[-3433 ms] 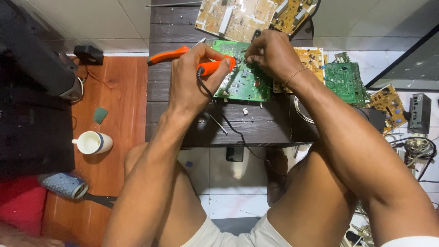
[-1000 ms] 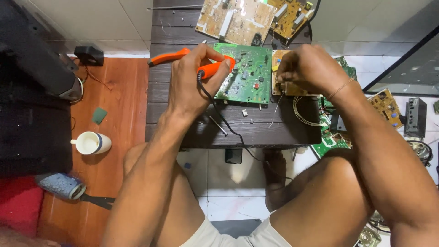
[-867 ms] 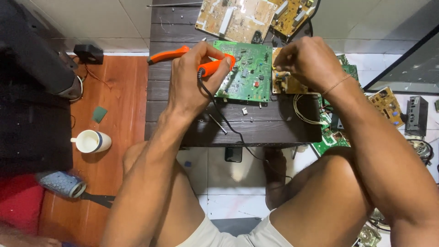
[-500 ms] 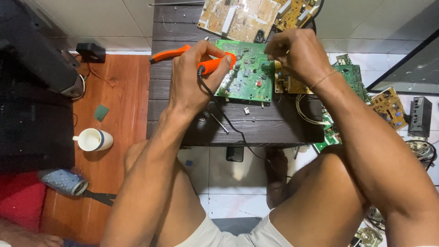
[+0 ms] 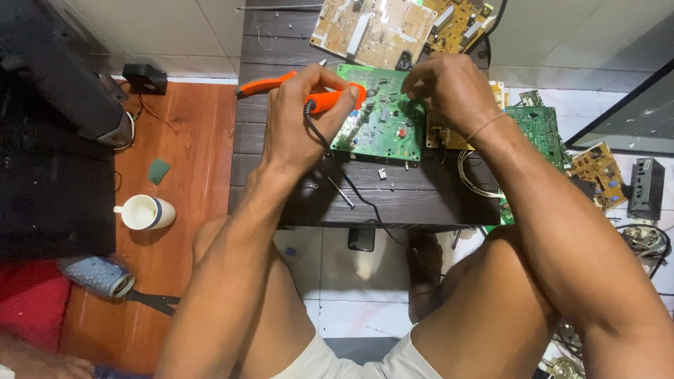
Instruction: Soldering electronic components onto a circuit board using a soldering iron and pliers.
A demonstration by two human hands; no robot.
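While the left hand (image 5: 298, 123) grips an orange soldering iron (image 5: 330, 100), the right hand (image 5: 449, 88) covers the green board's (image 5: 379, 130) far edge.

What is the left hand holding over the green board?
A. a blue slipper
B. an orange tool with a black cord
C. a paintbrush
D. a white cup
B: the left hand is wrapped around an orange tool with a black cord, its front end lying over the green circuit board, while the white cup stands untouched on the wooden floor off to the left.
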